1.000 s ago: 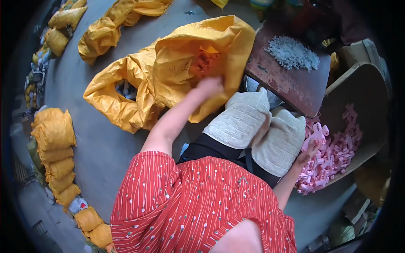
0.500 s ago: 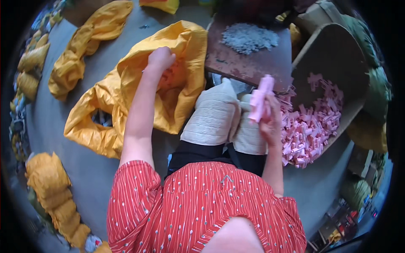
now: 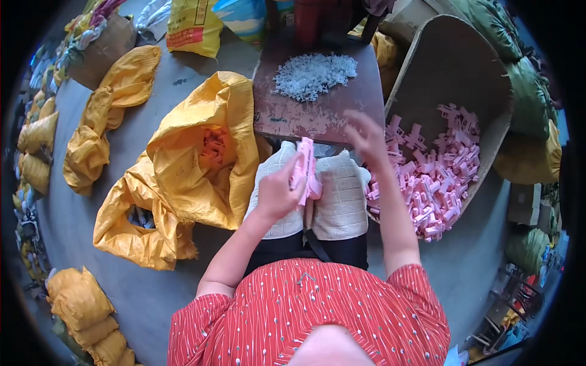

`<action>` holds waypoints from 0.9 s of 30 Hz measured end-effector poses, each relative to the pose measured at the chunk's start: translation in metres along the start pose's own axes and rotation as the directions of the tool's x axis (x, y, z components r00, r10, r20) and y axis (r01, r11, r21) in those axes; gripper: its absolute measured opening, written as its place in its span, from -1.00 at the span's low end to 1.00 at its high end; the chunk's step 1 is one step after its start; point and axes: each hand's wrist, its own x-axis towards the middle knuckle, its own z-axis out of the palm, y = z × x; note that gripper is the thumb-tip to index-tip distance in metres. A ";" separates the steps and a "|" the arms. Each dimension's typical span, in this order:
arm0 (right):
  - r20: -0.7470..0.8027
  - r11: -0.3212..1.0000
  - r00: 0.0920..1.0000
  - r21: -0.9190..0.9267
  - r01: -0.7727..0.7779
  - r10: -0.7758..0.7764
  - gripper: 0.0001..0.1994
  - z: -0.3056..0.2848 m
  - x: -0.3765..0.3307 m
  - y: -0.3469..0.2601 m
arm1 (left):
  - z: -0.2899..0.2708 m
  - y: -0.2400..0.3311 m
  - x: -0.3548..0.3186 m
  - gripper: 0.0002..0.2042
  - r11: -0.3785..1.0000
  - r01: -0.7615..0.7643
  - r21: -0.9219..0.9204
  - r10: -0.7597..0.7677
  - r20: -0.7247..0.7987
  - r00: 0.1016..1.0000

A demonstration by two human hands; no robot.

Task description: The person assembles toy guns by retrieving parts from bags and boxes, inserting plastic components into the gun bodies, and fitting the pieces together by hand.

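Table [image 3: 305, 120] with white scraps [image 3: 312, 74] beyond pink piece [image 3: 309, 165].

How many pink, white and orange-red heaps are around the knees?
Heap of pink plastic pieces in the curved brown container: 1
Heap of white bits on the reddish-brown table: 1
Heap of orange-red pieces in the open yellow sack: 1
Total: 3

Worn, scuffed paint dulls the worktop [image 3: 311, 116], which bears glassy-looking, clear plastic bits [image 3: 314, 76]. Just before it, the pink piece [image 3: 307, 160] is smooth plastic, over rough, matt, stitched cloth [image 3: 342, 195]. Left of the worktop, a yellow sack [image 3: 235, 97] is glossy, creased plastic.
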 end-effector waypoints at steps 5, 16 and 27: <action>-0.108 0.884 0.980 -0.457 0.097 -0.164 -0.52 -0.005 0.108 0.098 | 0.047 -0.004 0.011 -0.51 0.945 -0.274 0.182 0.289 -0.061 0.955; 0.054 0.770 0.955 -0.578 0.269 -0.293 -0.57 0.006 0.040 0.081 | 0.063 -0.008 0.025 -0.51 0.910 -0.367 0.194 0.387 -0.077 0.919; -0.196 0.802 0.925 -0.576 0.159 -0.324 -0.80 0.007 0.077 0.072 | 0.068 0.000 0.028 -0.54 0.910 -0.383 0.158 0.402 -0.117 0.908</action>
